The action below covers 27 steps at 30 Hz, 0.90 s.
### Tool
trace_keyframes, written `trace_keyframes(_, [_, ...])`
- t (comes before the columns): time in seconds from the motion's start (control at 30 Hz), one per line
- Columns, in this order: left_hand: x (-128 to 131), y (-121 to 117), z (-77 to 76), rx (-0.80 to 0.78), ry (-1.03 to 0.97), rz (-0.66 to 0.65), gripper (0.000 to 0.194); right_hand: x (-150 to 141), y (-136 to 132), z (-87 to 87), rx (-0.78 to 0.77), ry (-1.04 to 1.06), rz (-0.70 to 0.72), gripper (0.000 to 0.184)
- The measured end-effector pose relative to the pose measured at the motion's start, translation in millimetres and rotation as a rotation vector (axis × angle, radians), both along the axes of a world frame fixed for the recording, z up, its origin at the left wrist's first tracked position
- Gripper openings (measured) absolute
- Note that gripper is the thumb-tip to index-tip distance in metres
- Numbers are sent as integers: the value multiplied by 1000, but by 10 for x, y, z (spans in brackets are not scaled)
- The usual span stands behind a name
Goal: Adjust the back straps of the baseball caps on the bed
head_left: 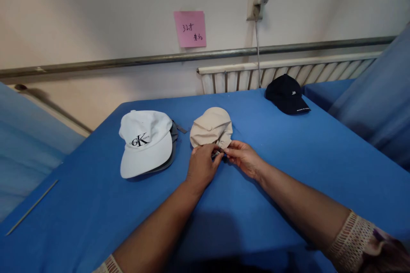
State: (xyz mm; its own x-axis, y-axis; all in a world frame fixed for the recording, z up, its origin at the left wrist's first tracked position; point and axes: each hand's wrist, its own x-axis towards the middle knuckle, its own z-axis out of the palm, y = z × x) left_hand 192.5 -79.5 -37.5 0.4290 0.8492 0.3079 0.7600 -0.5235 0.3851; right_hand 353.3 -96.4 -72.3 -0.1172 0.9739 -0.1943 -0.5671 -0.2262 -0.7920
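A beige cap (pixel 211 126) lies on the blue-covered table, its near edge between my two hands. My left hand (pixel 203 162) is closed, thumb and fingers pinching the cap's near edge. From the other side my right hand (pixel 245 158) pinches the same edge, its fingertips close to the left ones. A small dark mark shows on the cloth beside the fingertips. What exactly lies between the fingers, perhaps a strap, is partly hidden. To the left, a white cap (pixel 147 136) with black letters rests on top of a grey cap (pixel 174 140).
A black cap (pixel 285 94) sits at the table's back right. A thin stick (pixel 32 207) lies near the left edge. Behind the blue table (pixel 272 204) are a radiator (pixel 288 70), a metal rail (pixel 144 60) and a plugged-in cable (pixel 258 51). Blue curtains hang at both sides.
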Motion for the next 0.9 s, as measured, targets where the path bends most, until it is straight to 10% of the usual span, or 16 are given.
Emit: trace_keyframes(0.9, [8,1,18,-80,-112,-41,13,0,32,-4,-1,-309,-155,37])
